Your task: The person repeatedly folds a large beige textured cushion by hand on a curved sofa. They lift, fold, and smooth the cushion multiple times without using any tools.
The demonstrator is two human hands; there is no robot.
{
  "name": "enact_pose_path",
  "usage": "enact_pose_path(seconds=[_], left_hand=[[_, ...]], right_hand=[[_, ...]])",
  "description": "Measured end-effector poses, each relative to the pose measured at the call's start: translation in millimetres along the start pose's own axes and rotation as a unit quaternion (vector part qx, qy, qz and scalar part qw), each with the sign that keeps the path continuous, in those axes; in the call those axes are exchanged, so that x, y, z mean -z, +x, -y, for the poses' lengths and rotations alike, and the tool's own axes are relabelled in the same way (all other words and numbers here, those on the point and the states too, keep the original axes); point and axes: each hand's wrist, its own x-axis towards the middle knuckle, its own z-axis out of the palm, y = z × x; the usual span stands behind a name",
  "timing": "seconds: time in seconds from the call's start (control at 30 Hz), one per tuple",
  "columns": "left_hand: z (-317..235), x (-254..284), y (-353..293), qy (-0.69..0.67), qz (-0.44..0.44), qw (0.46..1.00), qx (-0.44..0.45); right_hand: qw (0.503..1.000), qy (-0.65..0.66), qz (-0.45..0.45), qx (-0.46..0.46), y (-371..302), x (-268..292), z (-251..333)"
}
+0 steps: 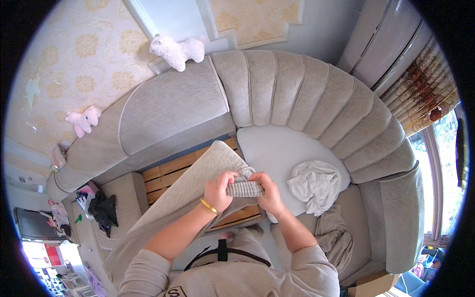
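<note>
View: head camera, looking down past the person's forearms at a curved sofa.
Ribbed cover: the grey-taupe fabric [245, 189] is bunched between both hands at the near side of the seat cushion [202, 166]; its ribbed length runs down toward the lower left.
Left hand: the fingers of the left hand [217, 190] are curled, pinching the gathered fabric; a gold bracelet [210, 207] sits at the wrist.
Right hand: the fingers of the right hand [266, 192] pinch the other end of the same bunch.
Reason for grip: judged to be control of the loose fabric, one hand at each end keeping the gather together.
Cushion placement: set diagonally across the slatted base [161, 175], pale patterned face exposed; the angle probably gives access to its near edge. What supports its near end cannot be told.
Sofa surface: wooden slats show on both sides of the cushion; a crumpled white cloth [315, 185] lies on the pale curved seat [264, 143], a taupe cloth [336, 237] beyond it at right.
Backrest: fluted upholstery [292, 94], with a white plush toy [178, 51] atop the adjoining section.
Room: gold-patterned wallpaper [86, 44] at left; brown curtain [420, 81] beside a bright window [448, 148] at right.
</note>
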Motion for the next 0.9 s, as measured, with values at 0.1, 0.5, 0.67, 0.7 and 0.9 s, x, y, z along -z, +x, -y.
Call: enact_pose_path(seconds=[0.1,0.5,0.67,0.7,0.9], left_hand=[[5.4,7.8,-2.1,0.030,-0.018,0.989,-0.144],[-5.8,15.9,-9.4,0.113,0.046,0.912,-0.392],[-10.4,15.1,-9.5,0.099,0.043,0.917,-0.384],[-11.2,14.5,-9.8,0.096,0.042,0.918,-0.383],[-9.3,14.4,-1.4,0.191,0.086,0.955,-0.212]], right_hand=[[0.988,-0.105,0.016,0.114,1.5,3.3,2.9],[0.855,-0.259,-0.236,0.383,-14.8,-9.9,-25.3],[0.870,-0.222,-0.247,0.364,-16.3,-8.2,-27.6],[0.874,-0.210,-0.248,0.360,-15.7,-7.4,-24.8],[0.953,-0.117,-0.033,0.276,1.9,16.2,-25.1]])
